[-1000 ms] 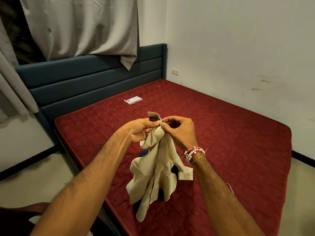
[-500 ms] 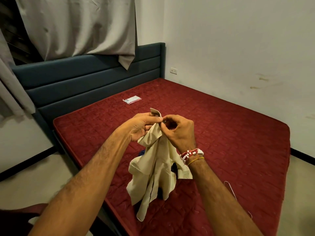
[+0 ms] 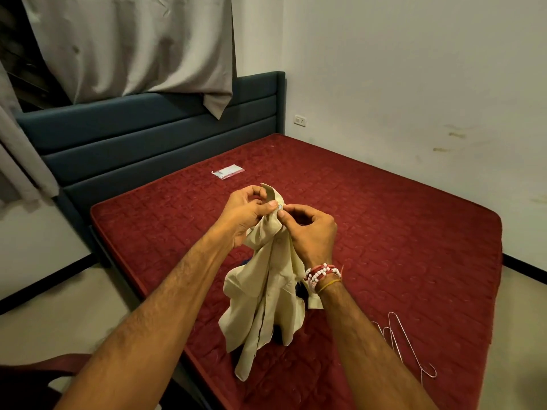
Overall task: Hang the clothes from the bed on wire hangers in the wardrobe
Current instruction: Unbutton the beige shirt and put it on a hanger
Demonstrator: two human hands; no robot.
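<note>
Red quilted mattress of the bed (image 3: 384, 232) serves as the work surface in the head view. A cream shirt (image 3: 266, 306) is held up over its near edge, hem trailing onto the mattress, with a dark garment (image 3: 299, 291) partly hidden behind it. The left hand (image 3: 245, 214) pinches the collar band and the right hand (image 3: 310, 232) pinches the cloth just beside it, thumbs almost touching at what looks like a small button; whether it is being fastened or undone cannot be told. Judged step: readying the neck for a hanger. It is best done by keeping the collar taut between both pinches and leaving the neck open enough to admit the wire. Wire hangers (image 3: 396, 335) lie on the mattress near the right forearm. No wardrobe is in view. A small packet (image 3: 228, 171) lies further up, towards the blue padded headboard (image 3: 148, 137); a grey curtain (image 3: 133, 45) hangs over that, and a wall socket (image 3: 299, 121) sits on the pale wall beside it.
</note>
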